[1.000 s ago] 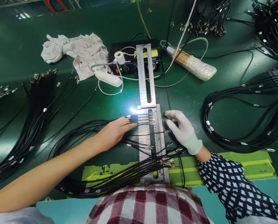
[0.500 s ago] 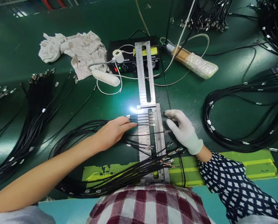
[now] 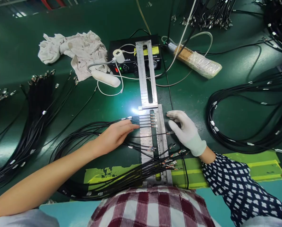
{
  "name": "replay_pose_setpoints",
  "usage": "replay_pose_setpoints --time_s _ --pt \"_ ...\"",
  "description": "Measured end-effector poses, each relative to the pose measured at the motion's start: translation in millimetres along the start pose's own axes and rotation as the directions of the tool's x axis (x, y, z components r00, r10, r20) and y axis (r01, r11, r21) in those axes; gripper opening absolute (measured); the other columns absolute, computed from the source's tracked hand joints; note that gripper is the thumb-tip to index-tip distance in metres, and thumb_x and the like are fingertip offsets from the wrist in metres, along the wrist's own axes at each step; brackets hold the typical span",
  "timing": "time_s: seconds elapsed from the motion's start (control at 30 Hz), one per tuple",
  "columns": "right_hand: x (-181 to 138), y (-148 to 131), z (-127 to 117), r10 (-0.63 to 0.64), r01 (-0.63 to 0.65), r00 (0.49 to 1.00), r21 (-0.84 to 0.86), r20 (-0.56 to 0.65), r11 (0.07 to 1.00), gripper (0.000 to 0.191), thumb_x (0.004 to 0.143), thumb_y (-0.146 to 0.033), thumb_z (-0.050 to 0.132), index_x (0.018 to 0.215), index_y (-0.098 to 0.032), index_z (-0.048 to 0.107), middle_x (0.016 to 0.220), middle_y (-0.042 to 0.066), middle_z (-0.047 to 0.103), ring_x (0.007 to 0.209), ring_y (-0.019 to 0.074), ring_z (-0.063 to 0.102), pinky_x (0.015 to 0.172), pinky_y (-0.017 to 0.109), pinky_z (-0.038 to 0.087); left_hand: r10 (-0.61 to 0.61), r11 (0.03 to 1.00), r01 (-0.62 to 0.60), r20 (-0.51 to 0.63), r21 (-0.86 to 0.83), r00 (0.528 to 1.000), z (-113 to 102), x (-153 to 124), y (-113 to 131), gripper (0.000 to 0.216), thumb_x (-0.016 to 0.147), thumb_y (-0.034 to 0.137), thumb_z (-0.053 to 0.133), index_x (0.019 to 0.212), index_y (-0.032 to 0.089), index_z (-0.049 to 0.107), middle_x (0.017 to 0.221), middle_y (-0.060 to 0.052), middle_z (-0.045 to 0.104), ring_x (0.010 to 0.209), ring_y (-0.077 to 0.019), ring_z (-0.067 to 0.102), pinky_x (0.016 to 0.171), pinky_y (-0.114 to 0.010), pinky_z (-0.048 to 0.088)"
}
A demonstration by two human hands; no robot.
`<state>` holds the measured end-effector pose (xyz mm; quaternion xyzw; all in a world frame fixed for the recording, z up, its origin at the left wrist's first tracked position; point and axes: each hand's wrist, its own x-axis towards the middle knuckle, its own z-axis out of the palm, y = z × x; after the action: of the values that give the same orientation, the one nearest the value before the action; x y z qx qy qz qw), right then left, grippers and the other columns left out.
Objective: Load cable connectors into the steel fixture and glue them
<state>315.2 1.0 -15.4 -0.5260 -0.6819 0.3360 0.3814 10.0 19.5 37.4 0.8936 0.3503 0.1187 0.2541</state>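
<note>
Pressing flat on the cables [image 3: 141,121], left hand [image 3: 114,135]; gloved right hand [image 3: 187,132] rests open beside the jig [image 3: 161,126].

A brushed metal jig [image 3: 163,138] with a dull sheen lies on the smooth, slightly glossy green tabletop [image 3: 103,104] — matt black rubbery cables [image 3: 89,132] tipped with bright metal, a knitted white cloth glove on the right hand [image 3: 187,132], the left hand [image 3: 114,135] bare — and a crumpled, stained cloth rag [image 3: 74,52] near the far edge.

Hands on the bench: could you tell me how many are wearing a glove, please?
1. The right hand wears a white glove beside the metal jig; the left hand, bare, lies on the black cables.
</note>
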Motion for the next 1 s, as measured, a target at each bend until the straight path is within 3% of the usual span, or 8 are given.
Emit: replay_pose_setpoints --time_s 0.23,0.4,0.5,0.6,0.67,0.83,0.9,1.0 --pt "0 -3 0 0.004 -0.004 1.000 -0.007 0.001 1.000 0.019 0.096 -0.024 0.055 0.111 -0.026 0.065 0.120 0.006 0.066 0.113 0.0259 0.063 0.099 0.047 0.054 0.023 0.992 -0.028 0.041 0.123 0.999 17 -3 -8 0.044 0.102 0.014 0.029 0.127 0.018 0.064 0.093 -0.007 0.064 0.082 -0.0177 0.060 0.074 -0.028 0.050" --pt "1 -2 0 -0.003 0.003 1.000 -0.011 0.000 1.000 0.019 0.096 -0.024 0.054 0.112 -0.026 0.065 0.120 0.006 0.066 0.112 0.0258 0.063 0.099 0.047 0.054 0.060 0.946 -0.016 -0.128 0.323 0.990 37 -11 -14 0.040 0.105 0.022 0.033 0.124 0.024 0.068 0.102 -0.010 0.063 0.090 -0.0216 0.055 0.081 -0.035 0.044" --pt "1 0 0 -0.015 0.015 1.000 -0.022 0.004 1.000 0.019 0.096 -0.025 0.055 0.111 -0.026 0.066 0.119 0.006 0.067 0.112 0.0260 0.063 0.099 0.047 0.054 0.077 0.964 -0.040 -0.130 0.263 0.989 43 -14 -20 0.041 0.103 0.016 0.035 0.132 0.024 0.063 0.084 -0.006 0.057 0.078 -0.0189 0.049 0.073 -0.032 0.041" --pt "2 3 1 -0.026 0.027 1.000 -0.039 0.005 0.999 0.020 0.096 -0.025 0.054 0.112 -0.026 0.066 0.119 0.006 0.067 0.111 0.0262 0.063 0.099 0.047 0.053 0.076 0.989 -0.063 -0.095 0.133 0.993 45 -15 -25 0.042 0.103 0.015 0.032 0.134 0.021 0.059 0.082 -0.004 0.054 0.077 -0.0179 0.047 0.072 -0.030 0.039" --pt "2 4 2 -0.035 0.035 0.999 -0.046 -0.002 0.998 0.020 0.096 -0.025 0.054 0.112 -0.025 0.066 0.118 0.007 0.067 0.110 0.0258 0.064 0.098 0.047 0.054 0.065 0.987 -0.050 -0.089 0.156 0.994 43 -15 -25 0.040 0.104 0.016 0.032 0.131 0.019 0.060 0.082 -0.004 0.056 0.079 -0.0185 0.048 0.075 -0.032 0.038" --pt "2 6 4 -0.045 0.044 0.999 -0.040 -0.019 0.998 0.019 0.095 -0.024 0.055 0.110 -0.024 0.066 0.115 0.006 0.067 0.105 0.0240 0.065 0.095 0.044 0.055 0.047 0.946 -0.012 -0.100 0.324 0.994 45 -10 0 0.034 0.104 0.017 0.037 0.130 0.021 0.059 0.091 -0.005 0.066 0.086 -0.0207 0.052 0.083 -0.038 0.031" --pt "1 7 4 -0.045 0.044 0.999 -0.037 -0.024 0.998 0.019 0.095 -0.025 0.055 0.110 -0.024 0.066 0.115 0.006 0.067 0.105 0.0239 0.065 0.095 0.043 0.055 0.079 0.955 -0.042 -0.114 0.292 0.990 53 0 14 0.027 0.103 0.023 0.043 0.123 0.018 0.061 0.100 -0.008 0.068 0.092 -0.0221 0.053 0.083 -0.038 0.033" --pt "0 7 4 -0.046 0.045 0.999 -0.029 -0.030 0.999 0.020 0.095 -0.025 0.054 0.111 -0.023 0.065 0.116 0.007 0.067 0.107 0.0241 0.065 0.096 0.043 0.054 0.072 0.992 -0.055 -0.144 0.117 0.987 67 18 31 0.017 0.103 0.025 0.047 0.105 0.016 0.062 0.102 -0.009 0.066 0.096 -0.0221 0.053 0.084 -0.036 0.040"
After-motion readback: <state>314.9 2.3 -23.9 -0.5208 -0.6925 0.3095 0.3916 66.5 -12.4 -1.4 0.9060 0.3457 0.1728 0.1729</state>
